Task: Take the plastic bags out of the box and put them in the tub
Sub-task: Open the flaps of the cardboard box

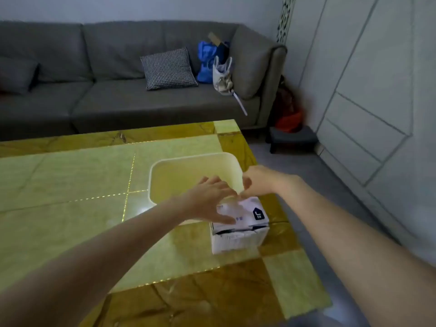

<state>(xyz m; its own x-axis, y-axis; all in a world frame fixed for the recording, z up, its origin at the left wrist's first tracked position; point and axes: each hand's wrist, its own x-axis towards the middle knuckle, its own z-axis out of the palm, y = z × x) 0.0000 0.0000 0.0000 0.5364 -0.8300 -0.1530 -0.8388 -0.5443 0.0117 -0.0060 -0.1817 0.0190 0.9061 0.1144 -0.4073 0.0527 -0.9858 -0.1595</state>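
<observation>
A small white cardboard box (238,239) stands on the table near its right edge, with a printed white and dark-blue top face (250,212). My left hand (212,199) lies on the box top with fingers spread and fairly straight, pressing it down. My right hand (257,181) is at the far top edge of the box with its fingers curled down, pinching that edge; the fingertips are blurred. The white rectangular tub (195,159) sits just behind and left of the box, and nothing shows inside it. No plastic bag is plainly visible.
The yellow-green tiled table (70,185) ends close to the right of the box, with grey floor (330,208) beyond. A grey sofa (118,95) with a checked cushion, a blue bag and a white bag stands behind the table. White cabinets line the right wall.
</observation>
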